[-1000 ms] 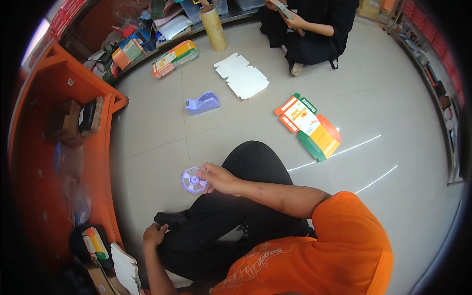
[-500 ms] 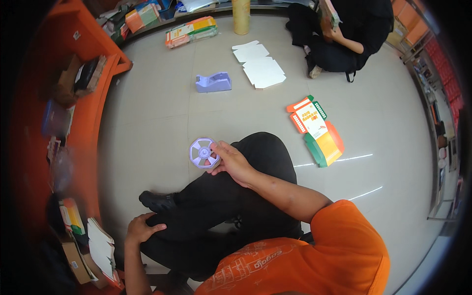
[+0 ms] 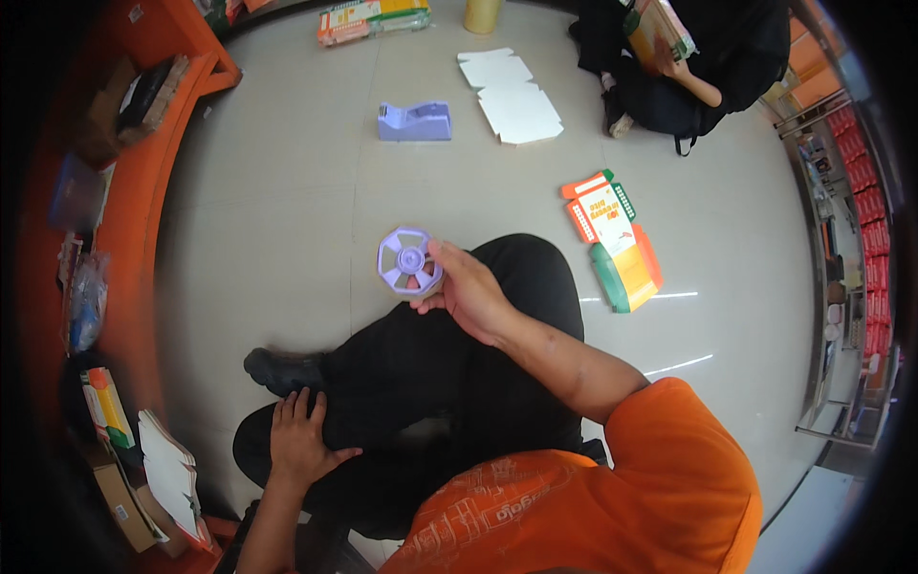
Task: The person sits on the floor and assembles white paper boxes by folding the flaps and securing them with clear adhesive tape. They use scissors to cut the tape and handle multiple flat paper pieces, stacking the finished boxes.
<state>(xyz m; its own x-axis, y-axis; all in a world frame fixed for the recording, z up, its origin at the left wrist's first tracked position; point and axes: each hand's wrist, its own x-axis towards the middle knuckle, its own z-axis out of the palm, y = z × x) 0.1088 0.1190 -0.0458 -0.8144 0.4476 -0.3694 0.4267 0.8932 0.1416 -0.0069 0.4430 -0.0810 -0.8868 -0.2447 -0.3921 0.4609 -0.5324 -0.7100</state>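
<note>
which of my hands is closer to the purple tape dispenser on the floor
Right. Your right hand is raised over your knee holding the purple spool, just below the purple tape dispenser in the picture. Your left hand rests on your leg, farther back.

Right hand (image 3: pixel 470 289) holds purple spoked wheel (image 3: pixel 409 260), perhaps a tape core.

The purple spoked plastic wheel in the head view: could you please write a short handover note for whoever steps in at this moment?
Right hand: grips the purple spoked plastic wheel by its edge, raised above the knee.
Left hand: empty, lying flat on the black-trousered leg.
Nearby on the floor: the purple tape dispenser base, flat white cardboard blanks, and a flattened orange-and-green carton.
Done: wheel is out of the dispenser base.
Left: wheel and base are apart; no tape roll shows on the wheel.
</note>
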